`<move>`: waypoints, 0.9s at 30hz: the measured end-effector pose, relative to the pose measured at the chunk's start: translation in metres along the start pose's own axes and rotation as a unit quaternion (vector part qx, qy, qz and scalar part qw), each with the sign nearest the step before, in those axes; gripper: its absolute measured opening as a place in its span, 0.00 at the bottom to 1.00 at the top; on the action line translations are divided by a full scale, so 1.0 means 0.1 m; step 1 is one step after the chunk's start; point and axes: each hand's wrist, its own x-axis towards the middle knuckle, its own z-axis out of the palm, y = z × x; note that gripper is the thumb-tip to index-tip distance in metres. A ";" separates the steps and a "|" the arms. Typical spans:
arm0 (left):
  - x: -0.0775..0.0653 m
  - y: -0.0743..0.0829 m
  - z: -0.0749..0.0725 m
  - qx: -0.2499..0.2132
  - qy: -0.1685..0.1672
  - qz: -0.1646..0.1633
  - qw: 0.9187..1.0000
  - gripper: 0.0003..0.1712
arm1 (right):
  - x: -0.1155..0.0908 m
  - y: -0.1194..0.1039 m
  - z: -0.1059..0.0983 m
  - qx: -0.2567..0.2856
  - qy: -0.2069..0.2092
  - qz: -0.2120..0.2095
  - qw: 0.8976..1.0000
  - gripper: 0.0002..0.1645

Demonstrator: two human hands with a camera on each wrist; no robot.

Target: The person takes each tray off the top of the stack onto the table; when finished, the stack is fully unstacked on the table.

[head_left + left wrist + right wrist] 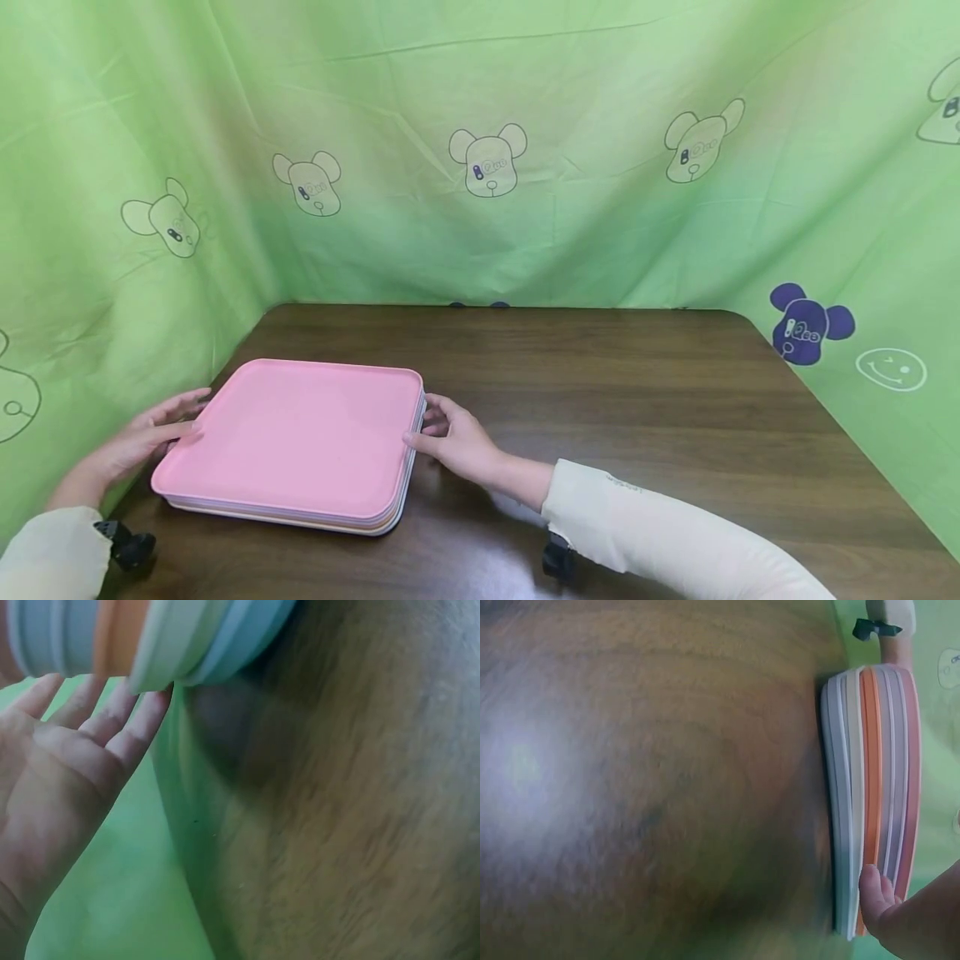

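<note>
A stack of rectangular trays (300,437), pink on top, lies on the left part of the wooden table. Its edges show orange, cream, grey and bluish layers in the right wrist view. On the stack's left side is my left hand (142,435), its thumb at the pink rim and its fingers stretched along the side. The left wrist view shows those fingers (135,727) fairly straight, their tips against the tray edges (120,637). At the opposite side my right hand (461,442) grips the stack, thumb over the rim and fingers bent against the layered edges (871,772).
The dark brown wooden table (637,400) extends to the right of the stack. A green curtain (585,233) printed with bear heads hangs behind the table and along both sides. Dark straps with clips (558,557) sit at both cuffs.
</note>
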 end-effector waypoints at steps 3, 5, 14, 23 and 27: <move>0.00 -0.02 0.00 -0.019 -0.005 -0.007 1.000 0.30 | -0.01 0.00 0.04 0.015 0.001 0.007 1.000 0.44; 0.01 -0.04 0.01 -0.019 -0.003 -0.008 1.000 0.30 | -0.01 -0.01 0.07 0.027 0.003 0.011 1.000 0.45; -0.02 -0.14 0.00 -0.113 -0.062 -0.007 0.992 0.32 | -0.01 0.05 0.17 0.075 0.006 0.023 0.997 0.47; -0.03 -0.20 -0.02 -0.140 -0.100 0.002 0.985 0.33 | 0.01 0.07 0.22 0.046 0.015 0.035 0.998 0.48; -0.03 -0.21 -0.02 -0.114 -0.091 0.001 0.989 0.33 | 0.01 0.06 0.24 0.046 0.021 0.029 0.998 0.49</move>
